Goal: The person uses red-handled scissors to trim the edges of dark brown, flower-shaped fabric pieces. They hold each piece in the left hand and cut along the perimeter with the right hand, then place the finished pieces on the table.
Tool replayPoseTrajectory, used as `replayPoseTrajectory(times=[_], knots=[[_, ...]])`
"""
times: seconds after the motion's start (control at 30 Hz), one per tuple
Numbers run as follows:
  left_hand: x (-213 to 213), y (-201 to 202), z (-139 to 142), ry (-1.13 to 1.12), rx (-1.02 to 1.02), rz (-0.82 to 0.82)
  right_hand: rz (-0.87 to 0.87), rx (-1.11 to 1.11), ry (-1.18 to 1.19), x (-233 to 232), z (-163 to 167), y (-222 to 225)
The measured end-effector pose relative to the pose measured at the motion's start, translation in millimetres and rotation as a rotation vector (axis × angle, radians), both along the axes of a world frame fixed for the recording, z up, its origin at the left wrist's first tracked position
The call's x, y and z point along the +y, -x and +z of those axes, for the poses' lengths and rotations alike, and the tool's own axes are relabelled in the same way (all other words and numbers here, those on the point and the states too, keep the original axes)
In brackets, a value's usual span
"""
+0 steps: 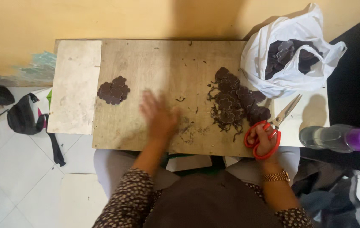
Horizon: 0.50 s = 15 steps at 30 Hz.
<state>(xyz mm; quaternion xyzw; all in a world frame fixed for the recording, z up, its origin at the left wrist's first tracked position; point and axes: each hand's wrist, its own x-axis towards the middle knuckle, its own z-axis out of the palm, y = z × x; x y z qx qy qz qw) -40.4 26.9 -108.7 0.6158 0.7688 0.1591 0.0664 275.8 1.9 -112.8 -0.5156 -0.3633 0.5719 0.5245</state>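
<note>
Scissors (268, 131), red-handled, sit gripped in the right hand (264, 141), blades pointing up-right away from the flower-shaped cutouts (235, 103); left hand (159, 116), fingers spread and empty, lies nearer.

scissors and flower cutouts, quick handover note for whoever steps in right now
Right hand: fingers through the red scissors, blades open, resting at the board's right edge.
Left hand: blurred, flat over the board's middle, holding nothing.
Done: small stack of brown flower cutouts at the left.
Left: larger untidy pile with scraps at the right; more pieces in the white plastic bag.
</note>
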Motion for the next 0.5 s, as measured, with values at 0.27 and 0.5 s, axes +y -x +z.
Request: replayPoseTrajectory(times=[0.27, 0.5], knots=[[57.1, -102.5, 4.6, -0.318, -0.332, -0.278, 0.091, 0.081, -0.151, 1.3, -10.4, 3.8], [93.1, -118.5, 18.3, -0.322, -0.335, -0.329, 0.061, 0.049, -0.021, -2.3, -3.9, 4.5]])
